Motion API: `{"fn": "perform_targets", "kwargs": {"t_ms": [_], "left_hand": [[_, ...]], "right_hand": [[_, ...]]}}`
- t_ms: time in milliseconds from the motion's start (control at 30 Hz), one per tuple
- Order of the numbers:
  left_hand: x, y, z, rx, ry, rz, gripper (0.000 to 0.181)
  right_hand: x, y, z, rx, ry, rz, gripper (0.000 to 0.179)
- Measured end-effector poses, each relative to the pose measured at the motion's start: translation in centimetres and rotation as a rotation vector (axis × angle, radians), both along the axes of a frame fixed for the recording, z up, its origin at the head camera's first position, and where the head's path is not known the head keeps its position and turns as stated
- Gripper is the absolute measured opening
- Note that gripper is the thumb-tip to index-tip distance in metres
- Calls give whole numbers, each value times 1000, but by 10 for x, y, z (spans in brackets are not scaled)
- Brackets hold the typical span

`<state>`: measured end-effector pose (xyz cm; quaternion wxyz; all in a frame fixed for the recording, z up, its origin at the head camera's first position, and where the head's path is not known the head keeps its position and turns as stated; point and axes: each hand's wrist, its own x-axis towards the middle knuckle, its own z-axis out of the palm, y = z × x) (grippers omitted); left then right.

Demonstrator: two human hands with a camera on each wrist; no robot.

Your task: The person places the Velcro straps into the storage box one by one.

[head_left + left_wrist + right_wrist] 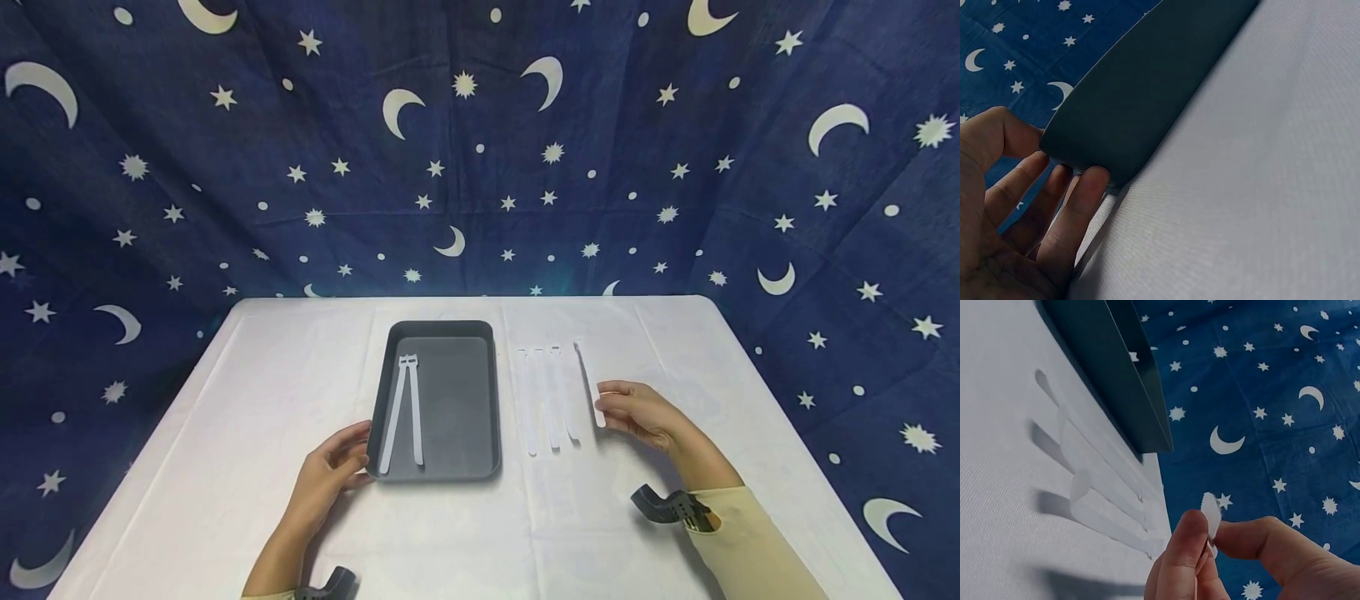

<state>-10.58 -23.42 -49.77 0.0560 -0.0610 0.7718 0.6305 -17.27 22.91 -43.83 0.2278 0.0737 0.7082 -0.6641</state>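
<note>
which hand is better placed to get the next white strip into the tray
Likely the right hand: it pinches a white strip beside three more strips to the right of the tray. The left hand holds the tray's near left corner, away from them.

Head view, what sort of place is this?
Probably a staged tabletop work area: a white-covered table, a blue moon-and-star cloth behind it, and a gray tray with white straps inside.
</note>
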Motion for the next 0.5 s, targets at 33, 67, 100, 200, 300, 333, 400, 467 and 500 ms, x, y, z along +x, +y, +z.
{"fn": "perform_targets", "kwargs": {"t_ms": [33,67,100,200,300,333,400,467,500], "left_hand": [[0,0,0,2,0,0,53],[0,0,0,1,0,0,53],[0,0,0,-1,0,-1,53],[-1,0,-1,-6,4,-2,53],[0,0,-1,-6,11,-4,53],[0,-1,-1,-3,13,-5,53],[0,-1,-2,2,18,-5,53],[-1,-1,-2,10,21,-5,53],[-1,-1,-2,13,20,-5,53]], "right_hand": [[0,-1,1,12,1,-1,67],[1,-1,1,24,5,1,68],[1,-2,2,35,10,4,68],[1,-5,4,55,27,7,67],[2,-7,5,51,43,19,65],[2,-8,5,44,48,23,64],[2,-9,5,28,56,35,62],[2,-9,6,10,59,40,60],[2,-9,7,4,61,41,59]]}}
